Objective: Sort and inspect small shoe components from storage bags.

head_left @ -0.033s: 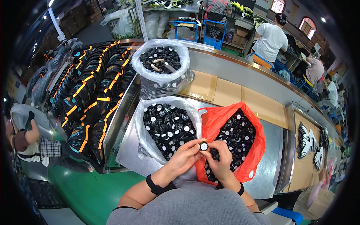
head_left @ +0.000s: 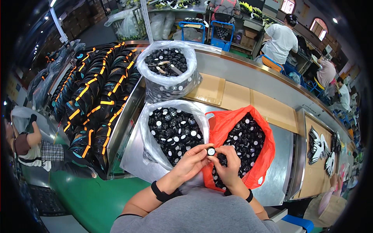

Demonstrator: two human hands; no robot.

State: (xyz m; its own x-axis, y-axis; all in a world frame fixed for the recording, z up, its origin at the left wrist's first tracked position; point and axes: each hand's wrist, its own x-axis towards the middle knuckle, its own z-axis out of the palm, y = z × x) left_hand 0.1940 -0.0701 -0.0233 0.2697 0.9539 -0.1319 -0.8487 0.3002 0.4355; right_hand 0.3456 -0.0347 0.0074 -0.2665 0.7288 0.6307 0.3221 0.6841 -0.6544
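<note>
Between the fingertips of both my hands is a small round black part with a white disc face (head_left: 211, 152). My left hand (head_left: 190, 161) pinches it from the left, thumb and forefinger closed on its edge. From the other side my right hand (head_left: 228, 163) grips it, its fingers curled above the red plastic bag (head_left: 268, 155). That bag holds many similar black parts, some showing white discs. To its left, a clear plastic bag (head_left: 145, 143) is open and full of the same kind of parts. Both bags rest on a metal worktop (head_left: 281, 155).
Behind stands another clear bag (head_left: 169, 82) of black parts with a few stick-like tools on top. Flattened cardboard (head_left: 233, 95) lies along the back ledge. Black items with orange straps (head_left: 91, 97) are stacked at left. Black-and-white pieces (head_left: 319, 145) lie at right. Co-workers (head_left: 281, 42) sit beyond.
My hands and the small round part look unmoved. At the far left, a co-worker's raised arm has shifted slightly.
</note>
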